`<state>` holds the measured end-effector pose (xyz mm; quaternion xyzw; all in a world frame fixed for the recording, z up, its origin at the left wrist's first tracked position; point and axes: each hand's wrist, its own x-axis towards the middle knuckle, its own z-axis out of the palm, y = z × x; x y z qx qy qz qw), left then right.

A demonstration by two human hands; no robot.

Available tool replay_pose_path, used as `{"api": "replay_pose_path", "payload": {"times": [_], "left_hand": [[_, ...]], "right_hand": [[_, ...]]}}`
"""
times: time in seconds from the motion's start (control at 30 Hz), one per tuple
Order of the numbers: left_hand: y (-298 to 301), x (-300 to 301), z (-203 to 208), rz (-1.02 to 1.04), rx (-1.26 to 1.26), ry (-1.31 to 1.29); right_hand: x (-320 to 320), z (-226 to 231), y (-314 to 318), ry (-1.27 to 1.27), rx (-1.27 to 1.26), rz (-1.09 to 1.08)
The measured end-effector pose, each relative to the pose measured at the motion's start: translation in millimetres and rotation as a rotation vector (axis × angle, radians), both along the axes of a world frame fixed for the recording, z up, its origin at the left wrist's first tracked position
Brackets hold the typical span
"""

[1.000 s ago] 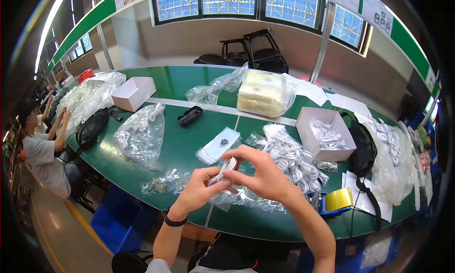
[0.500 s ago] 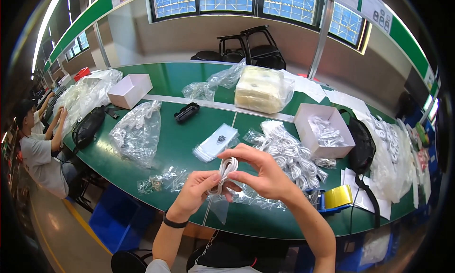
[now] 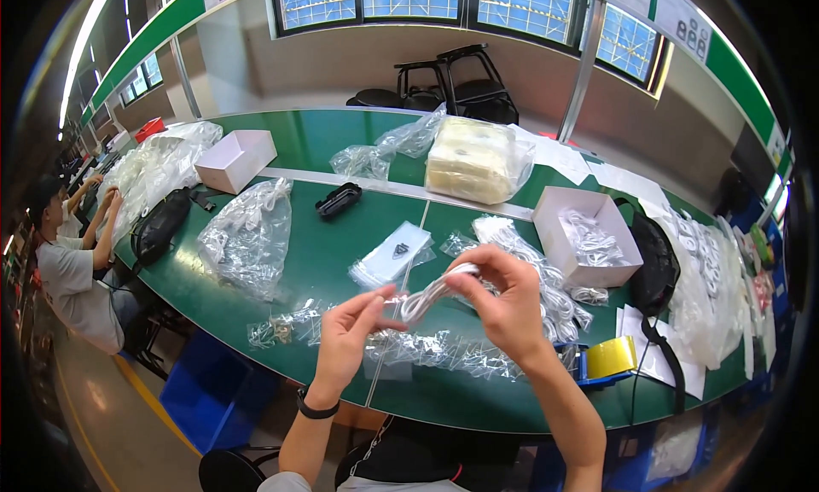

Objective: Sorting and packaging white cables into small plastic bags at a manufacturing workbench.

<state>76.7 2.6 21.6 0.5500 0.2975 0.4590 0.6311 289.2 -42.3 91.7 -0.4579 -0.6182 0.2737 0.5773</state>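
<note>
A coiled white cable (image 3: 437, 296) is pinched in my right hand (image 3: 505, 297), its looped end pointing left above the table. My left hand (image 3: 348, 337) is just beside that loop with fingers stretched and apart, seemingly holding nothing. Whether its fingertips brush the cable I cannot tell. Beyond the hands lies a stack of clear flat bags (image 3: 391, 257) with a small dark mark on top. A large heap of white coiled cables (image 3: 533, 266) spreads behind my right hand, partly hidden by it. Small clear packets (image 3: 435, 351) lie in a row beneath my wrists.
A white box of cables (image 3: 589, 236) stands right, near a black pouch (image 3: 654, 266) and a yellow tape roll on a blue dispenser (image 3: 610, 360). A bagged bundle (image 3: 247, 236), a black case (image 3: 339, 201) and a wrapped block (image 3: 478, 161) occupy the table. Another person (image 3: 72, 270) sits left.
Both hands held the coil before; my left hand has let go and opened. My right hand has moved slightly right with the cable, turning it from upright to nearly level.
</note>
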Motion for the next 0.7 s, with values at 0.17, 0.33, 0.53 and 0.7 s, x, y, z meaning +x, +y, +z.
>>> {"api": "replay_pose_path", "payload": {"times": [0.17, 0.33, 0.53, 0.7], "left_hand": [[-3.9, 3.6, 4.3, 0.172, 0.220, 0.116], [-11.2, 2.1, 14.0, 0.152, 0.218, 0.095], [-6.0, -6.8, 11.4, -0.008, 0.081, 0.036], [7.9, -9.5, 2.8, -0.095, -0.123, -0.147]], "right_hand": [[-0.7, -4.5, 3.7, 0.111, 0.091, -0.078], [-5.6, -10.7, 7.8, 0.136, 0.104, -0.048], [-3.4, -10.1, 9.0, 0.180, 0.116, 0.089], [-1.2, -3.6, 2.9, 0.157, 0.136, 0.102]]}}
